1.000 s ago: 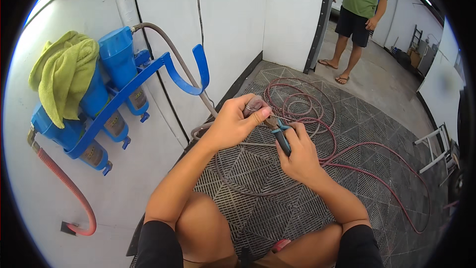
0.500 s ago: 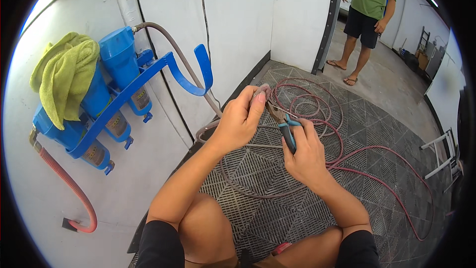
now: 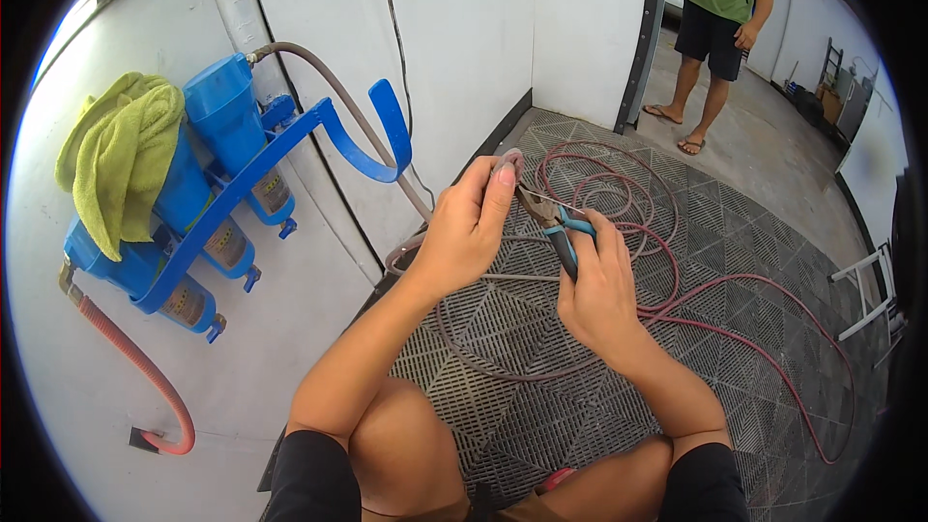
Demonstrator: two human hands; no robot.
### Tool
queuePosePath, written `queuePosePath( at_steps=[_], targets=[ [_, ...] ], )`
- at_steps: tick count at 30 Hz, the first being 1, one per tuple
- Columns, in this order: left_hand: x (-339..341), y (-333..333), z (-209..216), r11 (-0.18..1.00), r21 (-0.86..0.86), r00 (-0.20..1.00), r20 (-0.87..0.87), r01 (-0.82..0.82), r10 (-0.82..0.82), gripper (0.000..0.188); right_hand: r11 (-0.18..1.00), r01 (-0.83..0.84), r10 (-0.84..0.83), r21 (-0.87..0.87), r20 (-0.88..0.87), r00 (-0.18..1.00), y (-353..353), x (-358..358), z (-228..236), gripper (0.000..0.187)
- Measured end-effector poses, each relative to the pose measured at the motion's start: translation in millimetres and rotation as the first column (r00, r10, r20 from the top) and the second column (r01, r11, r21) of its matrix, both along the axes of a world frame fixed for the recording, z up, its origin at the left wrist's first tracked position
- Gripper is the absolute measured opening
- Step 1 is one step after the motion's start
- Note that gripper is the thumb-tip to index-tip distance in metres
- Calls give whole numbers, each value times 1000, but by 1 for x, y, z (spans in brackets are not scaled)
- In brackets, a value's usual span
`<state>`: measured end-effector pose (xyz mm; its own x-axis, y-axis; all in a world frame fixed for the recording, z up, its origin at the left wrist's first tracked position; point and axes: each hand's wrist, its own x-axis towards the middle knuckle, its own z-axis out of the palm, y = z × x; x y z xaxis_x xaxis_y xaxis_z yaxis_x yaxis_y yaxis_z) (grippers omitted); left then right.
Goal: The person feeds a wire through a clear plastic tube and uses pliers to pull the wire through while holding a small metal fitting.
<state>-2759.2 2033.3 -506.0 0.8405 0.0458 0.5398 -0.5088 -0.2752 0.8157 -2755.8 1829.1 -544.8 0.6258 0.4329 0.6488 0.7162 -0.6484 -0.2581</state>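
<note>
My left hand (image 3: 464,232) pinches the end of a grey hose (image 3: 509,159) up over the grated floor mat (image 3: 541,396), my right hand (image 3: 599,280) is wrapped around blue-handled pliers (image 3: 553,220), their nose right at that hose end

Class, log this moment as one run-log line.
left hand: pinching hose end | right hand: holding pliers at hose end | floor: coiled red hose
</note>
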Motion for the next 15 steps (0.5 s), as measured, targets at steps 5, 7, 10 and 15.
queuePosePath(
  at_steps=[5,7,10,15],
  targets=[
    [-1,-2,0,1000,19,999,40,-7,6,40,1000,-26,26,11,-3,1000,0,4,-1,41],
    [-4,-4,1,1000,11,999,46,-13,13,40,997,-61,61,44,15,998,0,5,-4,39],
    [-7,-5,2,1000,-7,999,51,-5,6,41,981,-117,116,152,18,993,0,7,-10,33],
    [-4,3,-6,1000,-13,999,49,-8,8,44,926,-173,230,336,-136,964,3,3,-7,32]
  ],
)
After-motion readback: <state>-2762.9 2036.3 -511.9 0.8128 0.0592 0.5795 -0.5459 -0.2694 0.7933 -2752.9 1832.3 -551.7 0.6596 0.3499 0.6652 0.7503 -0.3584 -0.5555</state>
